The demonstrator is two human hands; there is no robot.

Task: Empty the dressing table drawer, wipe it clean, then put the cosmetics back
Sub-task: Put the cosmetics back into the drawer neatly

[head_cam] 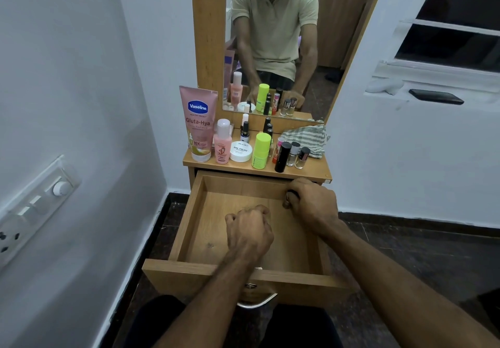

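The wooden drawer (189, 228) is pulled out and its floor is bare. My left hand (250, 230) is inside it near the middle, curled into a fist; I see nothing in it. My right hand (311, 203) is at the drawer's back right corner, closed around a small dark cosmetic item (292, 194) that is mostly hidden by the fingers. On the table top (311, 173) stand the cosmetics: a pink Vaseline tube (198, 123), a pink bottle (223, 142), a white nail polish jar (240, 151), a neon green bottle (262, 150), a black lipstick (282, 157) and small nail polish bottles (297, 155).
A striped grey cloth (307, 136) lies at the table top's back right. The mirror (276, 39) behind shows a person's reflection. A white wall with a switch panel (35, 207) is close on the left. A window ledge holds a dark phone (436, 96).
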